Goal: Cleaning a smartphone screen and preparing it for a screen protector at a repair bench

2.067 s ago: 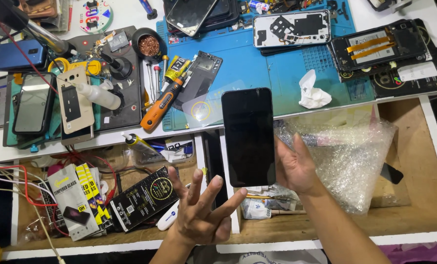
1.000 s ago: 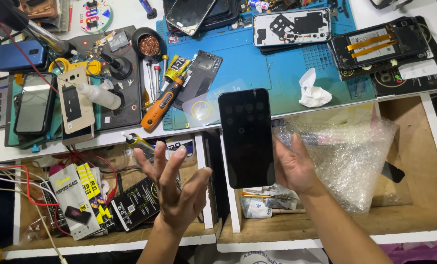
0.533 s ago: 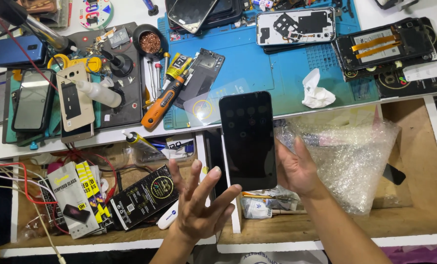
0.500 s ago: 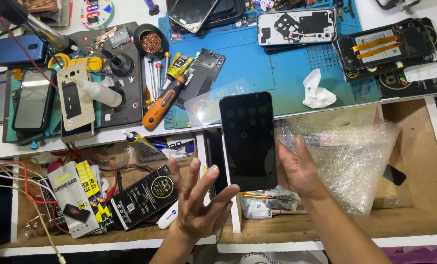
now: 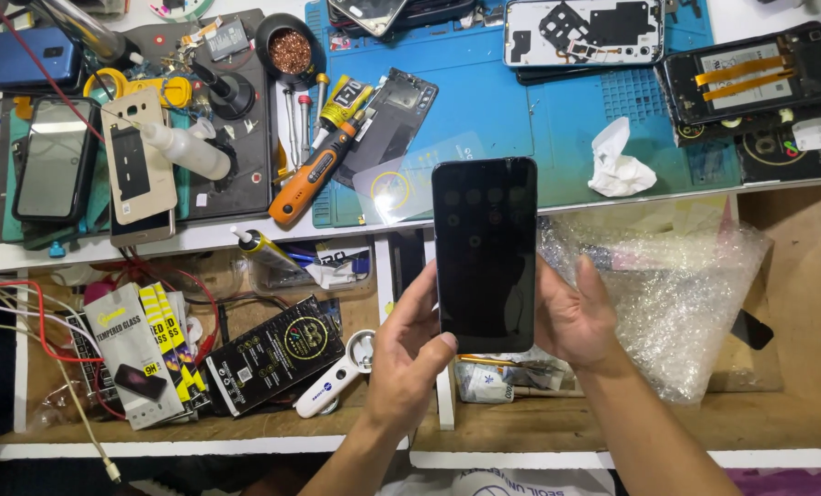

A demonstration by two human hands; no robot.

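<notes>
Both hands, left (image 5: 410, 354) and right (image 5: 576, 317), grip the upright black phone (image 5: 484, 253) by its lower edges.

The phone (image 5: 485, 253) is glossy black, with faint round reflections. The mat (image 5: 511, 101) is blue. The screwdriver (image 5: 314, 173) is orange and black, the crumpled tissue (image 5: 616, 163) white.

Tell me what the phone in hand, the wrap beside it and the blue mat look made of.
Phone: the front looks like glossy black glass; it mirrors faint round lights. Held between left hand and right hand.
Wrap: clear plastic bubble wrap, crinkled, with small cells showing.
Blue mat: probably silicone or rubber, matte, with moulded compartments at one corner.
</notes>
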